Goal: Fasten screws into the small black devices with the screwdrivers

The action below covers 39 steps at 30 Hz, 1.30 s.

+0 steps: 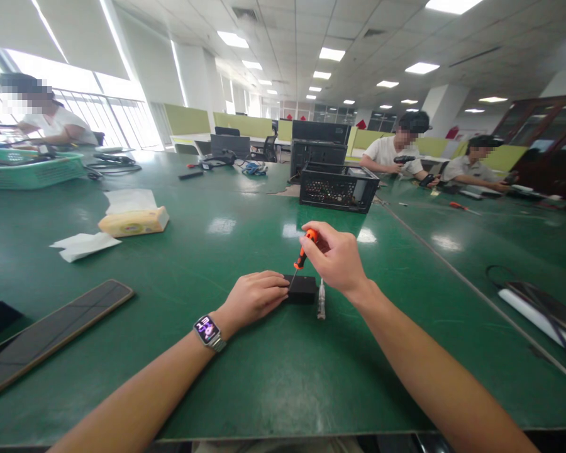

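Observation:
My right hand (336, 255) is closed round the orange-and-black handle of a screwdriver (302, 257). The tool is tilted, its thin shaft running down to the left end of a small black box (304, 290). Whether the tip sits in a screw is too small to tell. My left hand (257, 294), with a watch (207, 330) on the wrist, grips the box's left end; the fingertips lie on it and the thumb is hidden. Beside the box's right end lies a clear-handled small screwdriver (321, 301), apart from both hands.
Ahead on the green table (245, 377) stands a black open-sided computer case (338, 189). To the left are a tissue pack (134, 220), loose tissue (87, 245), a phone-like slab (59, 333) and a green basket (33, 171). A white-and-black device (542, 314) lies right. Other people sit farther off.

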### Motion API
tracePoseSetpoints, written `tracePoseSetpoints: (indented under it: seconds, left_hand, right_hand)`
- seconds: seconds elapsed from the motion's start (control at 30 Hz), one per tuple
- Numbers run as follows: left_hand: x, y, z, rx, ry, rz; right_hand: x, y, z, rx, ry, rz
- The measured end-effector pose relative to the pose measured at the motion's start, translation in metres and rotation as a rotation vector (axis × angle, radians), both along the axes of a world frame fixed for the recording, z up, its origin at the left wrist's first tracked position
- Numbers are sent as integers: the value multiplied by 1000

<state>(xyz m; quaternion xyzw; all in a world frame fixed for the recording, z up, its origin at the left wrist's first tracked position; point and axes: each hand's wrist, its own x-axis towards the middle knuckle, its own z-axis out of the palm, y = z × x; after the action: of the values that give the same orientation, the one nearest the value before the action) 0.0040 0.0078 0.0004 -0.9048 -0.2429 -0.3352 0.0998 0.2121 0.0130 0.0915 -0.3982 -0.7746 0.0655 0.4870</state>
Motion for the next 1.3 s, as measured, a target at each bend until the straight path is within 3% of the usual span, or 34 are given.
tracePoseSetpoints:
  seconds: [0.47, 0.9, 1.3]
  left_hand:
    - [16, -2, -7, -315, -359, 73]
    - [16, 2, -8, -407, -433, 46]
    - [19, 0, -5, -394, -409, 71]
  right_hand:
    - [0, -1, 1, 20, 25, 17]
    - [2, -2, 2, 19, 18, 58]
    - [1, -4, 2, 52, -30, 105]
